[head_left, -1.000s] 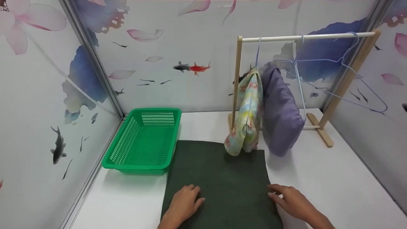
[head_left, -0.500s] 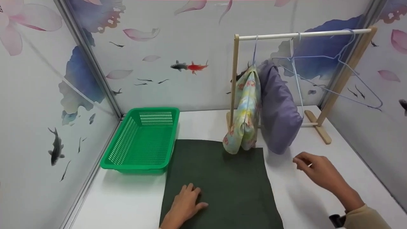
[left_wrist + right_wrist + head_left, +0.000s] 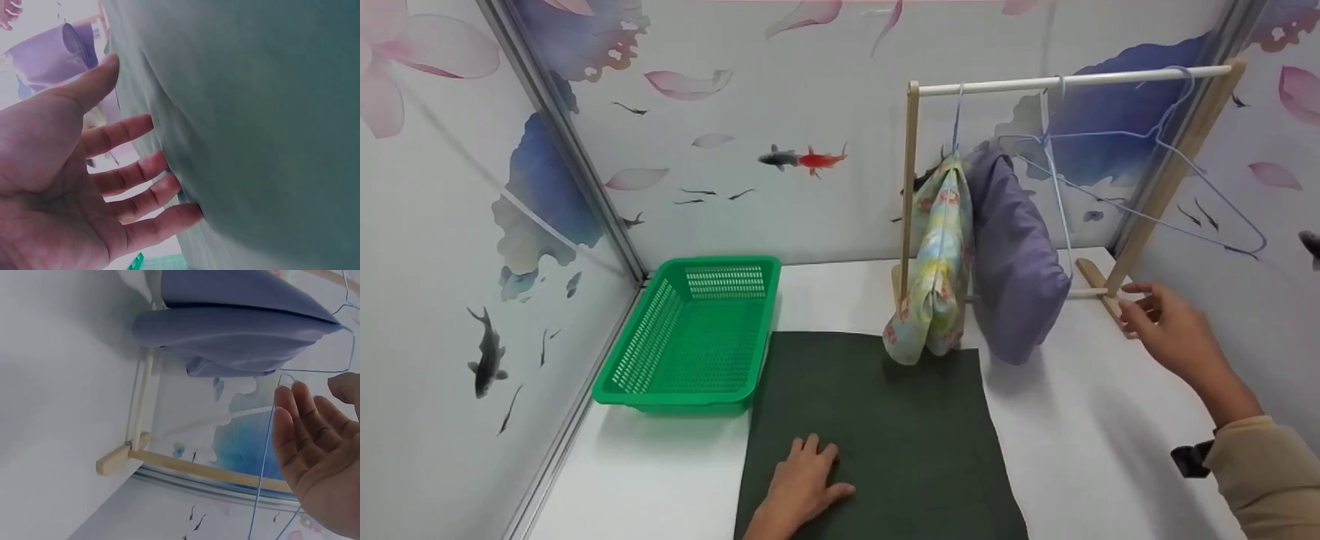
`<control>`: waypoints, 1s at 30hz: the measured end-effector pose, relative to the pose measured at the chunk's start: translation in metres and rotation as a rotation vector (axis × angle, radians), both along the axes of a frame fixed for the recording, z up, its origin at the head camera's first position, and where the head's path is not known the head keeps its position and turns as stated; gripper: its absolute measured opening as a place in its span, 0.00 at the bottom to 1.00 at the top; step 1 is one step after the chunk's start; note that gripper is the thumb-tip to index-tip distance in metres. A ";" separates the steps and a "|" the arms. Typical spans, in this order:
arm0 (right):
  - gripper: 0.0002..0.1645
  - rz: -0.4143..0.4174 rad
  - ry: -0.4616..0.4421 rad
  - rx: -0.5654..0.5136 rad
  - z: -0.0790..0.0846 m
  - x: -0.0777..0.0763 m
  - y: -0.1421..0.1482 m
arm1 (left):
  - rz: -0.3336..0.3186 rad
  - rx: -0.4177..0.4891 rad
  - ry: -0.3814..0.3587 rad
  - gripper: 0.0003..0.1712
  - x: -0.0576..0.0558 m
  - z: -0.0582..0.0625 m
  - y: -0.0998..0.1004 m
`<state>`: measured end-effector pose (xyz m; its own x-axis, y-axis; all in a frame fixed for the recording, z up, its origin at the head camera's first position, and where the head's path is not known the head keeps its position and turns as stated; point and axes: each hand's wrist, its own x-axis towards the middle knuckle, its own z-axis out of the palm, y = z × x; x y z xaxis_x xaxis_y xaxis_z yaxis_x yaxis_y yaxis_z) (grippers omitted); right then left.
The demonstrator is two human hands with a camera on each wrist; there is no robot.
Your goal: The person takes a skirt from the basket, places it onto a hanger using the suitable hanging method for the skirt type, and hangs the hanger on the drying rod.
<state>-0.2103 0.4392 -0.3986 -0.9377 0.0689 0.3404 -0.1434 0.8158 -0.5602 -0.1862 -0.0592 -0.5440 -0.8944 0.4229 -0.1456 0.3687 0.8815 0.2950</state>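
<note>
A dark green cloth (image 3: 885, 427) lies flat on the white table. My left hand (image 3: 802, 484) rests on its left part with fingers spread; in the left wrist view the fingertips (image 3: 152, 163) touch the fabric. My right hand (image 3: 1174, 330) is raised at the right, fingers loosely bent and holding nothing. It is in front of the rack's right foot and below a bare blue wire hanger (image 3: 1207, 180). A flowered cloth bag-like piece (image 3: 941, 262) and a purple cloth piece (image 3: 1016, 262) hang at the rack's left. The right wrist view shows the purple cloth beyond my fingers.
A wooden clothes rack (image 3: 911, 187) with a white bar stands at the back right. An open green plastic basket (image 3: 611, 386) sits at the left, beside the cloth's edge. Printed wall panels (image 3: 810, 217) enclose the table at the back and both sides.
My right hand has left the cloth's right edge and moved up and right toward the rack. The left hand stays on the cloth, its fingers a little more spread.
</note>
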 end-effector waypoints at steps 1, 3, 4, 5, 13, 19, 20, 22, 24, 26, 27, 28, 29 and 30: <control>0.26 -0.017 0.001 -0.002 0.001 -0.003 0.004 | -0.001 -0.013 -0.002 0.35 0.000 0.001 0.000; 0.28 -0.048 0.001 -0.001 0.002 -0.009 0.013 | -0.005 -0.035 -0.004 0.35 -0.001 0.002 0.000; 0.29 -0.075 -0.001 -0.001 0.003 -0.011 0.017 | -0.008 -0.046 -0.006 0.35 -0.001 0.002 0.001; 0.30 -0.103 -0.005 -0.012 0.004 -0.014 0.021 | -0.010 -0.052 -0.010 0.35 -0.002 0.002 0.001; 0.26 -0.399 0.094 -0.089 0.010 -0.033 0.045 | -0.019 -0.072 0.002 0.35 -0.003 -0.001 0.004; 0.27 -0.472 0.113 -0.071 0.011 -0.047 0.055 | -0.001 -0.081 -0.062 0.33 0.002 -0.004 0.000; 0.28 -0.486 0.108 -0.064 0.010 -0.049 0.056 | 0.002 -0.084 -0.070 0.33 0.003 -0.004 -0.001; 0.30 -0.518 0.101 -0.055 0.011 -0.052 0.061 | -0.002 -0.090 -0.074 0.33 0.004 -0.006 -0.001; 0.31 -0.550 0.095 -0.055 0.014 -0.053 0.066 | -0.007 -0.095 -0.080 0.32 0.003 -0.007 0.000; 0.32 -0.568 0.090 -0.044 0.019 -0.053 0.072 | -0.011 -0.102 -0.080 0.32 0.002 -0.007 0.001; 0.33 -0.566 0.086 -0.037 0.021 -0.053 0.075 | -0.013 -0.104 -0.079 0.32 0.002 -0.006 0.002; 0.33 -0.559 0.086 -0.026 0.024 -0.052 0.078 | -0.017 -0.107 -0.075 0.32 0.001 -0.006 0.002; 0.34 -0.552 0.087 -0.007 0.027 -0.052 0.082 | -0.018 -0.110 -0.072 0.32 0.001 -0.006 0.002; 0.34 -0.540 0.087 0.017 0.029 -0.052 0.085 | -0.018 -0.114 -0.072 0.32 0.001 -0.006 0.003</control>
